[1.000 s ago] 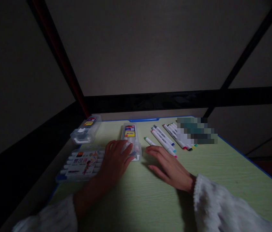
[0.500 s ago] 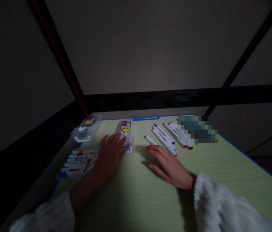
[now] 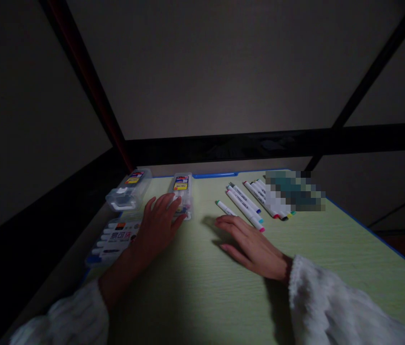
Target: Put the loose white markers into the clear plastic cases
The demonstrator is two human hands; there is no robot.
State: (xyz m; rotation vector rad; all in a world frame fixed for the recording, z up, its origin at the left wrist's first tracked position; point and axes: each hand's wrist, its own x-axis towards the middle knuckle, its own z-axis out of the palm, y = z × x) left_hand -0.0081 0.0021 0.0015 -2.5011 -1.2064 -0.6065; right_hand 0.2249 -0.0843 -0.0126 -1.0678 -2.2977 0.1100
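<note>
My left hand (image 3: 157,223) lies over the near end of a clear plastic marker case (image 3: 181,181) with a yellow and blue label. Its fingers curve across the top and the thumb rests by the case's near corner; the palm hides the contact underneath. My right hand (image 3: 250,247) hovers low over the table, thumb and fingers apart, holding nothing. Just beyond its fingertips is a white marker with a green cap (image 3: 225,208), partly hidden by the hand. Farther out lie white markers with pink (image 3: 245,211), light blue and dark blue ends.
A second clear case (image 3: 128,191) stands at the far left. Nearer lies a flat pack of markers (image 3: 112,242), partly behind my left arm. More white markers (image 3: 261,199) lie at the right beside a pixelated patch (image 3: 295,191). The pale green table (image 3: 202,297) has a blue edge.
The clear case has slid a little to the left and away together with my left hand. My right hand has barely moved.
</note>
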